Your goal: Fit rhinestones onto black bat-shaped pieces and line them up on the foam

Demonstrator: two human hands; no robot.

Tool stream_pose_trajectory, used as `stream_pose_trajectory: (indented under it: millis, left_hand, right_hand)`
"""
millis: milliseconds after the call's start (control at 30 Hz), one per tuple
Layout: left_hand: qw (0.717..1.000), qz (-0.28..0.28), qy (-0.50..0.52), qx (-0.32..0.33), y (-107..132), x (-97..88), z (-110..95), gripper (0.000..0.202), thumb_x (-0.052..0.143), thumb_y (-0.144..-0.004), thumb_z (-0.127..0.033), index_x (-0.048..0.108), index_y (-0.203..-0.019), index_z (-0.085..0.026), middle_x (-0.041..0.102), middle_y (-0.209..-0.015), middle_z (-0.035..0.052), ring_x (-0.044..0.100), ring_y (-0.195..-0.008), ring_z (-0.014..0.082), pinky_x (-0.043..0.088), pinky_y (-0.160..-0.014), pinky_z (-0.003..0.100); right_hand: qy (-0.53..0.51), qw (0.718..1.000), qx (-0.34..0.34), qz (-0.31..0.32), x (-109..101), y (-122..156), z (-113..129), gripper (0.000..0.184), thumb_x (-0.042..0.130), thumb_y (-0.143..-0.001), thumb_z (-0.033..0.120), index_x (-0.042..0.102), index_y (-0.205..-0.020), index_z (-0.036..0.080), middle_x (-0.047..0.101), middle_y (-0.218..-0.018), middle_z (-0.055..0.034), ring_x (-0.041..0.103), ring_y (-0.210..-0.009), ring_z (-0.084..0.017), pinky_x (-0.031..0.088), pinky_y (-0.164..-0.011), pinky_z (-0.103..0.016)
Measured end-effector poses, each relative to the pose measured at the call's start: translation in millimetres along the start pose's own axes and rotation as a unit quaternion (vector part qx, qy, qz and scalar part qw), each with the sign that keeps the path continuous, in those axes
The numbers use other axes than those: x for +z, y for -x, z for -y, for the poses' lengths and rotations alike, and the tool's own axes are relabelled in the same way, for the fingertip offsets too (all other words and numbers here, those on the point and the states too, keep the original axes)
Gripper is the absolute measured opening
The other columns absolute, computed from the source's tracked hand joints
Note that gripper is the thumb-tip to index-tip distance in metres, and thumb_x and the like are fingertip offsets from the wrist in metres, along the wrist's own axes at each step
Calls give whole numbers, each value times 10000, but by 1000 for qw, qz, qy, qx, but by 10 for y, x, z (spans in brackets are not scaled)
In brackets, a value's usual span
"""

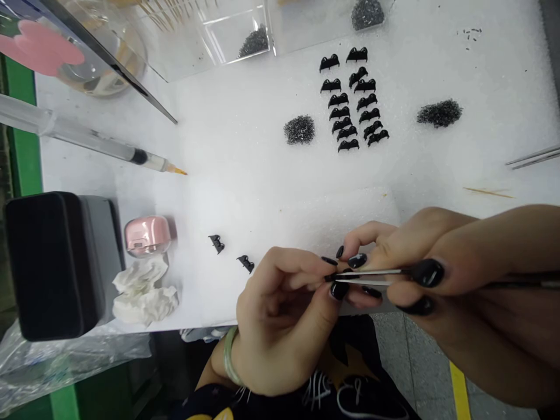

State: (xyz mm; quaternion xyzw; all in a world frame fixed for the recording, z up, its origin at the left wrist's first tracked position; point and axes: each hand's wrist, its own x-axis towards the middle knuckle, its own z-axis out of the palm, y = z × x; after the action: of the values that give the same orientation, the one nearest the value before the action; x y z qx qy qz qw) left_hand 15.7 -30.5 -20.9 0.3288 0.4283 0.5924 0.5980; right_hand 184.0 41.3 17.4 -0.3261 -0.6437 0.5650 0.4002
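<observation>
My left hand pinches a tiny dark part between thumb and forefinger near the front edge of the white foam mat. My right hand is closed on metal tweezers, whose tips meet the left fingertips. Two small black clips lie on the mat just left of my left hand. Several more black clips stand in two rows at the back, between two heaps of tiny dark parts.
A syringe with an orange tip lies at the left. A black box, a pink case and crumpled tissue sit at the front left. Clear trays with dark parts line the back. Spare tweezers rest at the right.
</observation>
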Motion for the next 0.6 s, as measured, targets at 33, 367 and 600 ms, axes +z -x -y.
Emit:
stream_pose_trajectory:
  millis: [33, 367, 600]
  left_hand:
    - [1000, 1, -3, 2, 2, -2, 1, 395, 655, -952, 84, 717, -1174, -237, 862, -967, 29, 832, -797, 127, 665, -729, 119]
    - [999, 32, 40, -12, 21, -9, -14, 418, 566, -1011, 90, 693, -1229, -243, 858, -1090, 39, 837, -928, 122, 646, -832, 105]
    - [1000, 18, 24, -9, 6, 16, -17, 350, 569, -1030, 52, 686, -1205, -227, 865, -1010, 42, 849, -893, 180, 708, -839, 220]
  right_hand:
    - [-1, 1000, -4, 0, 2, 4, 6, 541, 661, -822, -177, 691, -1020, 326, 742, -955, 52, 752, -757, -167, 686, -1029, -441]
    - [35, 998, -22, 45, -109, 23, -175, 488, 679, -883, -43, 542, -1108, 368, 707, -995, 93, 783, -776, -145, 697, -1011, -380]
    - [9, 999, 18, 48, -111, 39, -166, 441, 667, -903, -11, 520, -1101, 354, 709, -961, 84, 775, -730, -158, 696, -983, -408]
